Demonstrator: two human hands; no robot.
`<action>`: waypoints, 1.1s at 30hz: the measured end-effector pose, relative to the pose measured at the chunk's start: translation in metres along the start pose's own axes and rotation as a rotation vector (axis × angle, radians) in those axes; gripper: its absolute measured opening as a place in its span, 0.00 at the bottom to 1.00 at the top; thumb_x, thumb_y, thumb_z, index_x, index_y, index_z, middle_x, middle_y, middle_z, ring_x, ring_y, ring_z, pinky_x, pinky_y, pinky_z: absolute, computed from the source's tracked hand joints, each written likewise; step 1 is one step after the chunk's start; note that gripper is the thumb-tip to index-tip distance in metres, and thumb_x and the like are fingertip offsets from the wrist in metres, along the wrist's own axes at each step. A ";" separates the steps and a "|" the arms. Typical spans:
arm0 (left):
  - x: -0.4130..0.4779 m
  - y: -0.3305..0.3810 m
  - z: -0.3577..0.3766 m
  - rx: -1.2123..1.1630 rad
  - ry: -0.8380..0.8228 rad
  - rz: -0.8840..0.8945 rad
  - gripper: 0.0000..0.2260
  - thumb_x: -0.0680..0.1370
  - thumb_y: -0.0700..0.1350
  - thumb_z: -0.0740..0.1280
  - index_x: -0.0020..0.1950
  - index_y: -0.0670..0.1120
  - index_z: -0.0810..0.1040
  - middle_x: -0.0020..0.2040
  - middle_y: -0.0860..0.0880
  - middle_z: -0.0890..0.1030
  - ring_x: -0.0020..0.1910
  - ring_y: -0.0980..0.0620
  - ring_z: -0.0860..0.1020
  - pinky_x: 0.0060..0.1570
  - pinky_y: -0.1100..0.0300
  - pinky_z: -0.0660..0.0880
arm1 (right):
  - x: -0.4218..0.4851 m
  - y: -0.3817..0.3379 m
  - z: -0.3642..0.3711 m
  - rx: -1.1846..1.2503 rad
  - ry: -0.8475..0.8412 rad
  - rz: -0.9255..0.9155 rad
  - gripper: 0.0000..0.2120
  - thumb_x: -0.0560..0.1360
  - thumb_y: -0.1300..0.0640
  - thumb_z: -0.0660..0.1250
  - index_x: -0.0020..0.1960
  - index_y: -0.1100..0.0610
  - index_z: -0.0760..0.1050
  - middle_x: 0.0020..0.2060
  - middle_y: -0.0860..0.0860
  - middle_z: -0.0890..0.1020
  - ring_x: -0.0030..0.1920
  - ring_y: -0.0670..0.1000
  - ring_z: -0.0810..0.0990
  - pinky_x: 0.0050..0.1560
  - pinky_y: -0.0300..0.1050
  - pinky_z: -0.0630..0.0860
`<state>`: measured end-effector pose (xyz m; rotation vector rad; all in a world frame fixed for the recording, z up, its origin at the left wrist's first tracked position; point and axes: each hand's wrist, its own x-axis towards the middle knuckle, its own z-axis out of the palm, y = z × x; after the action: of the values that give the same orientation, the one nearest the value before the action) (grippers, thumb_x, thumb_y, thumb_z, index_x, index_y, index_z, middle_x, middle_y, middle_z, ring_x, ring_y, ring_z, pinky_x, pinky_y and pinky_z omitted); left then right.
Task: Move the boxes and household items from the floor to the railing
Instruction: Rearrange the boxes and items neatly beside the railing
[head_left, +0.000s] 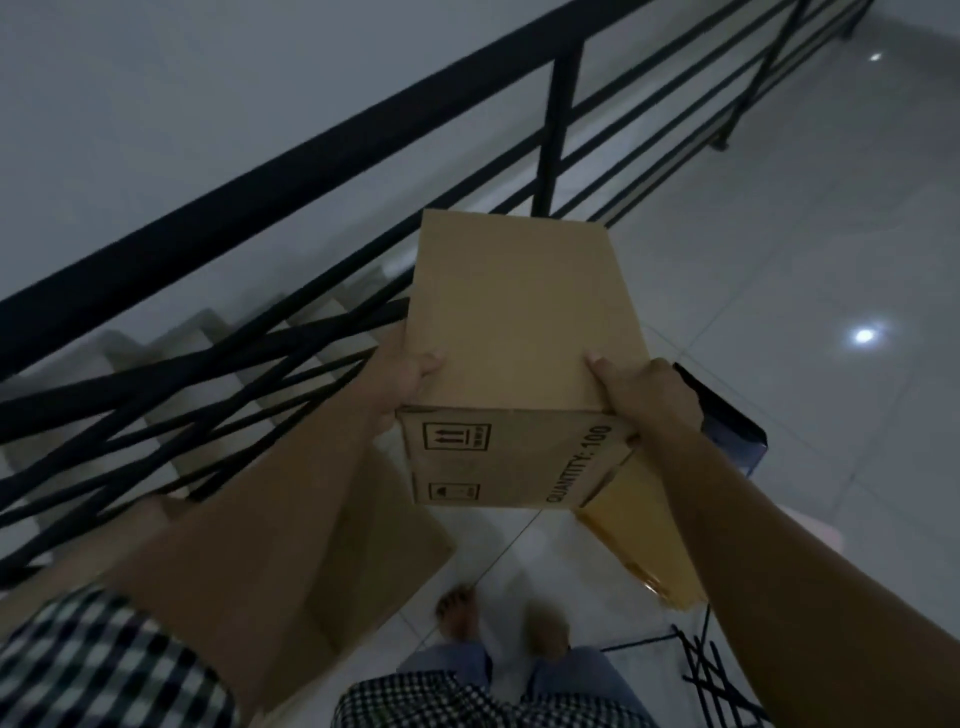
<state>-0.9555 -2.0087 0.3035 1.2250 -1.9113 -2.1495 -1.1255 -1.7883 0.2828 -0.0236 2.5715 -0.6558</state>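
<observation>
I hold a plain brown cardboard box in the air in front of me, printed "QUANTITY: 100" on its near face. My left hand grips its left edge with the thumb on top. My right hand grips the near right corner, thumb also on top. The black metal railing runs diagonally from lower left to upper right, just beyond and left of the box. The box is off the floor and does not touch the railing.
A larger cardboard box sits on the white tiled floor under my left arm. A yellow-brown packet and a dark blue box lie to the right. A black wire rack is at lower right. Stairs descend behind the railing.
</observation>
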 end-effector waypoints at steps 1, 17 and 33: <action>-0.006 -0.012 -0.005 -0.007 0.029 -0.010 0.24 0.82 0.44 0.65 0.76 0.53 0.62 0.65 0.48 0.77 0.63 0.44 0.77 0.66 0.42 0.73 | -0.003 0.001 0.008 -0.010 -0.018 -0.007 0.44 0.61 0.18 0.58 0.58 0.54 0.70 0.51 0.53 0.80 0.48 0.60 0.82 0.49 0.54 0.81; -0.122 -0.149 -0.035 -0.263 0.580 -0.135 0.26 0.81 0.43 0.67 0.77 0.54 0.64 0.64 0.51 0.78 0.58 0.51 0.79 0.55 0.54 0.77 | -0.043 -0.002 0.105 -0.131 -0.382 -0.393 0.40 0.69 0.24 0.64 0.67 0.53 0.68 0.60 0.52 0.78 0.58 0.58 0.78 0.51 0.49 0.72; -0.144 -0.246 -0.068 0.038 0.697 -0.389 0.25 0.80 0.44 0.68 0.76 0.49 0.65 0.68 0.46 0.75 0.65 0.42 0.74 0.67 0.46 0.70 | -0.079 0.021 0.194 -0.241 -0.541 -0.429 0.39 0.71 0.30 0.69 0.69 0.56 0.66 0.64 0.55 0.77 0.62 0.60 0.77 0.56 0.48 0.73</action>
<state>-0.7035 -1.9327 0.1745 2.1279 -1.4954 -1.4702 -0.9644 -1.8459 0.1602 -0.7434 2.1044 -0.4041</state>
